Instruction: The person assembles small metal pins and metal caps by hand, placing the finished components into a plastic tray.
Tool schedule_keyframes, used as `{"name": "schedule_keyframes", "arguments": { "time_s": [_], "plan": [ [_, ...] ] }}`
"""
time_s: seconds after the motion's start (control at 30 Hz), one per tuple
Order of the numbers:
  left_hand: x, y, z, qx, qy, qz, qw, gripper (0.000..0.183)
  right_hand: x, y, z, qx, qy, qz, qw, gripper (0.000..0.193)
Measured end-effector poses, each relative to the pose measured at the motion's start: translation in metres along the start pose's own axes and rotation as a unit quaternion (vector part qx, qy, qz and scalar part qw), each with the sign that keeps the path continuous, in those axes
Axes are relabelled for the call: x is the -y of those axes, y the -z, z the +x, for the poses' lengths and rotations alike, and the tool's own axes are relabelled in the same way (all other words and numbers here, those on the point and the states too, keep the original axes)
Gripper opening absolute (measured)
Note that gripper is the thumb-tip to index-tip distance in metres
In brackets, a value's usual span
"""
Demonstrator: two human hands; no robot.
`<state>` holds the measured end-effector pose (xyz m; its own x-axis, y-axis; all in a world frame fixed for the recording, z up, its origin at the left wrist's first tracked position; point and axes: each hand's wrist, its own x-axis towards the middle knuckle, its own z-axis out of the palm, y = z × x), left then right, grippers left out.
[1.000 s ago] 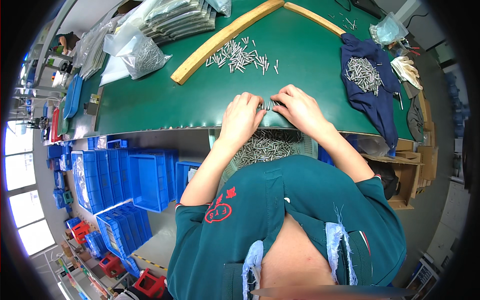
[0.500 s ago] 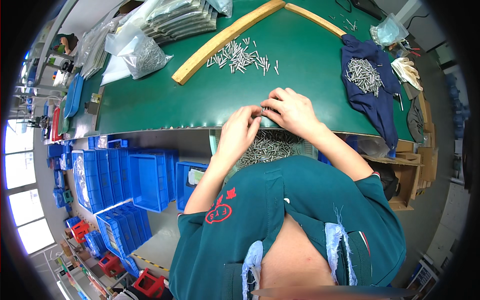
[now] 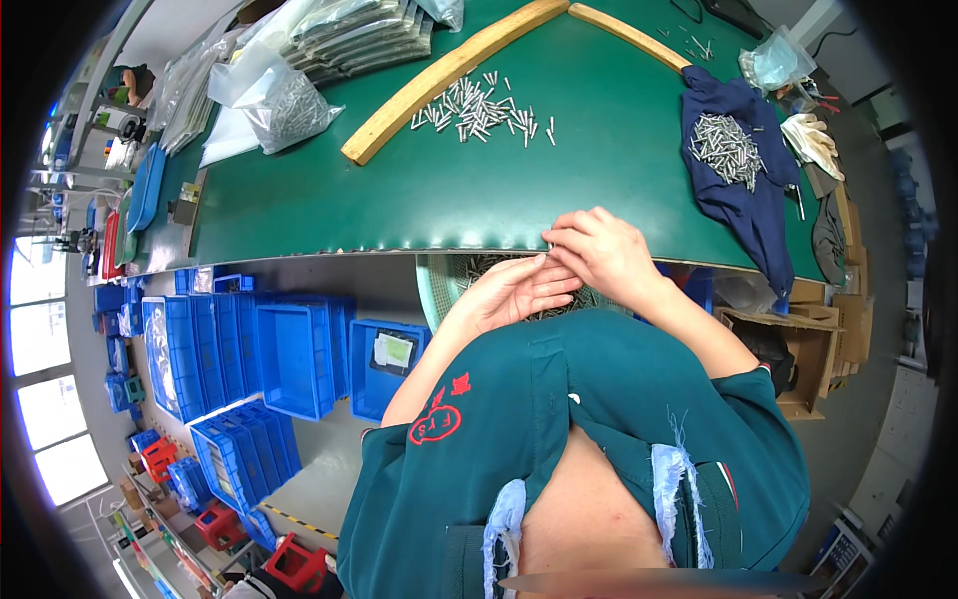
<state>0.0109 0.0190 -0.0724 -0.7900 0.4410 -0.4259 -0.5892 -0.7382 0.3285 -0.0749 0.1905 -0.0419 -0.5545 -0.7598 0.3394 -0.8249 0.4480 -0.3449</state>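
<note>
My left hand (image 3: 511, 292) is turned palm up just below the table's front edge, with its fingers stretched to the right. Close above it, my right hand (image 3: 607, 256) reaches over the edge with its fingers bent together. A small silvery bit shows at the right fingertips, too small to name. Under both hands stands a pale green basket (image 3: 428, 292), partly hidden, holding many short metal pins (image 3: 481, 266). A loose pile of similar metal pins (image 3: 474, 108) lies farther back on the green tabletop (image 3: 399, 205).
A wooden strip (image 3: 439, 88) borders the pile, and a second strip (image 3: 629, 38) angles right. More pins rest on a dark blue cloth (image 3: 701, 195). At the left are a filled plastic bag (image 3: 289, 110) and flat packages (image 3: 364, 45). Blue crates (image 3: 294, 359) stand below the table.
Both hands have drawn back from the tabletop toward me and slightly right, over the basket. The left hand has turned palm up and its fingers have straightened.
</note>
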Motion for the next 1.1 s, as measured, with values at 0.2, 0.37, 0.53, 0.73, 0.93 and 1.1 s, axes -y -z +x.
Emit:
{"name": "schedule_keyframes", "arguments": {
  "time_s": [0.2,0.37,0.53,0.73,0.93,1.1],
  "plan": [
    [0.002,0.008,0.005,0.031,-0.003,0.006,0.999,0.027,0.017,0.008,-0.009,0.041,-0.019,0.064,0.997,0.022],
    [-0.001,-0.003,0.003,-0.012,-0.023,0.143,0.989,0.033,0.012,0.011,-0.01,0.063,-0.072,0.127,0.987,0.022],
    [-0.001,-0.012,0.0,-0.043,-0.044,0.25,0.966,0.034,0.012,0.014,-0.006,0.076,-0.115,0.189,0.972,0.028],
    [-0.017,-0.033,-0.013,-0.063,-0.091,0.391,0.914,0.033,0.01,0.017,0.002,0.09,-0.155,0.379,0.908,0.035],
    [-0.033,-0.048,-0.025,-0.058,-0.094,0.404,0.908,0.032,0.008,0.026,0.015,0.097,-0.197,0.519,0.826,0.037],
    [-0.04,-0.047,-0.027,-0.048,-0.09,0.363,0.926,0.031,0.007,0.027,0.018,0.101,-0.206,0.59,0.774,0.035]
  ]
}}
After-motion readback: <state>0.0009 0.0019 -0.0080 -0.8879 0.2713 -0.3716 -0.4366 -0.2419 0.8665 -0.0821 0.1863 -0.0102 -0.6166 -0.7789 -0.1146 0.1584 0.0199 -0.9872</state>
